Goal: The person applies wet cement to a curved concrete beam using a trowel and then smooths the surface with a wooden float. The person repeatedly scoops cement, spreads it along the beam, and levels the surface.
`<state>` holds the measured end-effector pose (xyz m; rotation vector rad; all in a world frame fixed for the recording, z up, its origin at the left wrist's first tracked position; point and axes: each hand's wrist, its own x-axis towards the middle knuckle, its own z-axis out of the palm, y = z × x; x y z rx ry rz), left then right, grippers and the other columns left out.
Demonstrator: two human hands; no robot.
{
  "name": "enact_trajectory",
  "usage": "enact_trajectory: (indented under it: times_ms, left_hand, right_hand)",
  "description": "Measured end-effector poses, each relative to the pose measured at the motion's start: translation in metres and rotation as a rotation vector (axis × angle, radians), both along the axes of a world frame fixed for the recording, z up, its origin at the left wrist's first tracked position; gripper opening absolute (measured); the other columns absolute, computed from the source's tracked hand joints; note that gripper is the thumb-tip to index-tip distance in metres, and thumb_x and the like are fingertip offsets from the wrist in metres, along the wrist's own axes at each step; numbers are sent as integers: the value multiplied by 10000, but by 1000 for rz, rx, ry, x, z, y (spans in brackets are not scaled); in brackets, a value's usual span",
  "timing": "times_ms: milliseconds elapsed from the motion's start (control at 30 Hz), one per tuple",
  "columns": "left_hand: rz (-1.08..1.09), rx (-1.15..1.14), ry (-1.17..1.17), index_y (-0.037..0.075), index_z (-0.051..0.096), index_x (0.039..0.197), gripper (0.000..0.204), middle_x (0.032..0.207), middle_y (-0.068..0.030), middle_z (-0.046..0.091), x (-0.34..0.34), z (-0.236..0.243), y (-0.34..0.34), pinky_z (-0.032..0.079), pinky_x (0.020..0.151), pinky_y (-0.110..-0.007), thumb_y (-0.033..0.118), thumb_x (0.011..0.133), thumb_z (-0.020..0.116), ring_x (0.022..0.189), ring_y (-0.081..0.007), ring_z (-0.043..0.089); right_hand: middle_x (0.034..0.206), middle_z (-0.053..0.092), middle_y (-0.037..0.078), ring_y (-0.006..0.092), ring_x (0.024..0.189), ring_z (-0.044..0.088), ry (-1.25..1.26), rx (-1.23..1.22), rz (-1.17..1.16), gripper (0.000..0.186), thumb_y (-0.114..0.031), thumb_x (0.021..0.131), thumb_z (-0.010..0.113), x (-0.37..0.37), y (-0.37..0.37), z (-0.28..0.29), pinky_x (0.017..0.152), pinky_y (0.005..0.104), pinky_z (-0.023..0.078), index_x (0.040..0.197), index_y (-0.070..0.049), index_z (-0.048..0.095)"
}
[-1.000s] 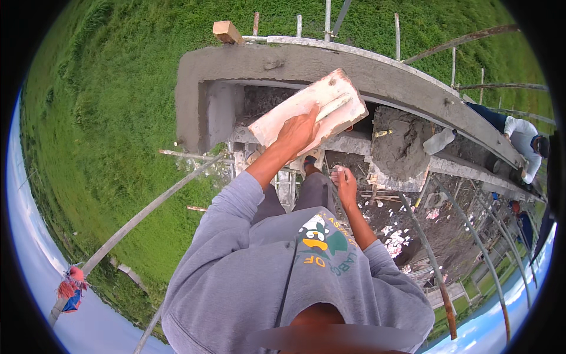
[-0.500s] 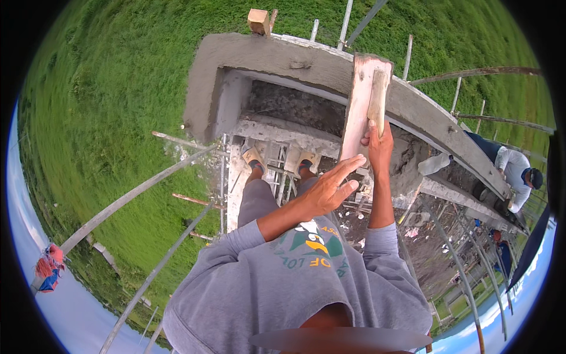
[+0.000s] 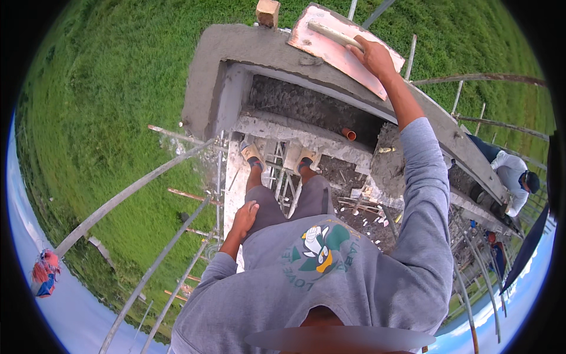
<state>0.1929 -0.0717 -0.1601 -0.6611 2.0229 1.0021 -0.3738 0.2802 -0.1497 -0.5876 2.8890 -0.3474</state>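
Observation:
My right hand (image 3: 375, 58) grips the handle of a wooden float (image 3: 336, 54), a long pale board with a bar handle. The float lies across the far side of a grey mortared concrete ledge (image 3: 233, 47), its board reaching past the outer edge over the grass. Most of the ledge surface under the board is hidden. My left hand (image 3: 244, 220) rests on my left thigh, its fingers loosely bent and holding nothing that I can see.
A wood block (image 3: 267, 13) stands at the ledge's outer edge. Inside the ledge is a dark trough with an orange pipe end (image 3: 349, 134). My feet stand on narrow concrete above rubble. Scaffold poles (image 3: 132, 189) rise on both sides. Another person (image 3: 514, 177) works far right.
The float has swung from upright before me to lying across the far ledge, carried forward by my right hand. My left hand has dropped from beside the float to my thigh.

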Motion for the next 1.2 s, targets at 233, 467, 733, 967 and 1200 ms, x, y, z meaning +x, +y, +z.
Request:
enact_trajectory:
  times_ms: [233, 467, 733, 967, 1200]
  left_hand:
    - [124, -27, 87, -26, 663, 1251, 456, 1212, -262, 696, 3, -13, -8, 509, 1009, -445, 362, 1044, 544, 1153, -437, 656]
    - [38, -26, 36, -5, 671, 1255, 450, 1173, -251, 717, 1, -22, -10, 530, 975, -439, 374, 1038, 564, 1107, -407, 690]
    - [79, 10, 55, -5, 669, 1259, 420, 1163, -251, 720, -34, -27, -2, 535, 962, -439, 337, 1028, 591, 1092, -394, 699]
    - [114, 219, 442, 10, 649, 1288, 333, 1069, -192, 731, -138, 55, 62, 562, 834, -366, 200, 1015, 633, 918, -279, 724]
    - [77, 378, 1029, -52, 626, 1260, 323, 848, -141, 680, -195, 148, 90, 556, 691, -341, 71, 966, 674, 723, -231, 687]
  right_hand:
    - [896, 736, 216, 421, 872, 709, -16, 5, 44, 418, -465, 1008, 607, 12, 23, 20, 771, 521, 557, 1252, -126, 630]
    - [905, 731, 227, 424, 892, 699, 43, -35, 65, 469, -502, 1011, 582, 4, 10, 3, 767, 524, 551, 1271, -115, 623]
    - [894, 717, 274, 464, 879, 689, -73, -70, -55, 436, -439, 1005, 611, 58, 63, 14, 780, 545, 534, 1250, -78, 614]
    - [884, 709, 270, 459, 806, 698, -161, -252, -530, 274, -263, 1027, 616, 239, 41, 81, 694, 510, 523, 1183, -39, 603]
    - [703, 545, 12, 86, 565, 531, -602, -1095, -766, 325, -344, 1091, 529, 311, -121, 82, 528, 274, 473, 1101, -25, 591]
